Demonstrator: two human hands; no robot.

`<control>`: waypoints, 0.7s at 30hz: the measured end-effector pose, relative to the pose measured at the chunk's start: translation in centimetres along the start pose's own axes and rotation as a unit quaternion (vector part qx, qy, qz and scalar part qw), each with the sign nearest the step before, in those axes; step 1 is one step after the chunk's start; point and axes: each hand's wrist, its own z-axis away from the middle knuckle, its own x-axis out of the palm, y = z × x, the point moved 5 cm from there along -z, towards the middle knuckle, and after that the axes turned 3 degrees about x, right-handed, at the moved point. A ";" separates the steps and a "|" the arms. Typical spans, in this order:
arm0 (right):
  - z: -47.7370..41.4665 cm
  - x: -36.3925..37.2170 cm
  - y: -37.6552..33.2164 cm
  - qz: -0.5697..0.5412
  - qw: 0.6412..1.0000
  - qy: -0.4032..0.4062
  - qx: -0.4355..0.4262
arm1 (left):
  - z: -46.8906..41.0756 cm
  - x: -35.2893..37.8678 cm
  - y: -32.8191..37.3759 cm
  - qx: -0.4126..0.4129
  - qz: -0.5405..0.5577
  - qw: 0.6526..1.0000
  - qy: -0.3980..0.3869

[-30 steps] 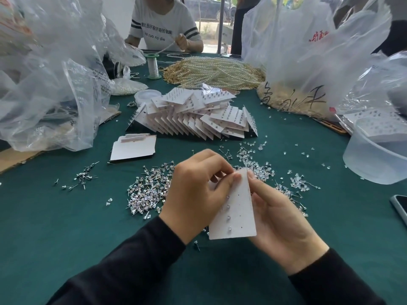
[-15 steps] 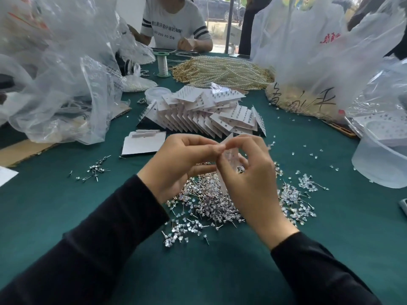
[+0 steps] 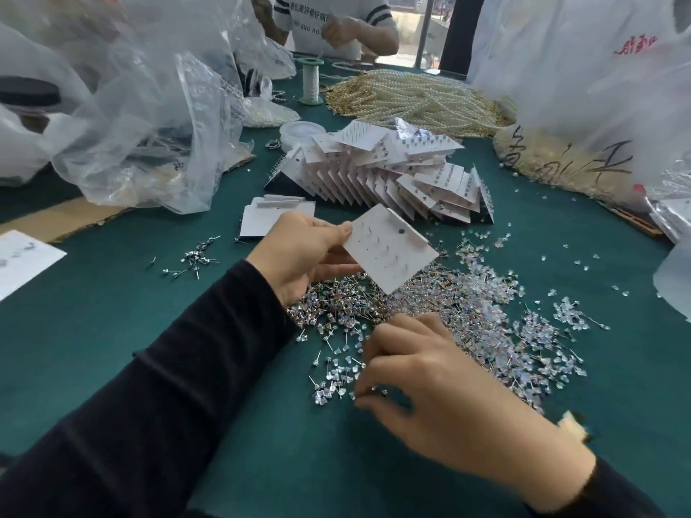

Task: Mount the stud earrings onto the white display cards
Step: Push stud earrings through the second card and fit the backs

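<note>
My left hand (image 3: pixel 299 252) grips a white display card (image 3: pixel 389 248) by its left edge and holds it tilted above the table. Several stud posts poke through the card's back. Below the card, a wide pile of loose stud earrings (image 3: pixel 467 304) and clear backs is spread on the green table (image 3: pixel 112 330). My right hand (image 3: pixel 441 390) is low over the pile's near-left edge, its fingers bent with the tips among the studs. Motion blur hides whether it pinches one. A fanned stack of filled cards (image 3: pixel 385 173) lies behind.
Blank cards (image 3: pixel 269 218) lie left of the stack, with a small cluster of studs (image 3: pixel 190 257) nearby. Clear plastic bags (image 3: pixel 149 125) crowd the left and white bags (image 3: pixel 579 69) the right. Pearl strands (image 3: pixel 418 99), a thread spool (image 3: pixel 310 80) and another person (image 3: pixel 336 24) are at the far side.
My hands have come apart. The right hand let go of the card and dropped to the stud pile. The left hand turned the card over so its back shows.
</note>
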 end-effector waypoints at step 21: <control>-0.2 1.0 -0.9 -0.004 1.000 -0.026 0.008 | 0.6 1.6 -0.8 0.048 -0.096 0.994 -0.020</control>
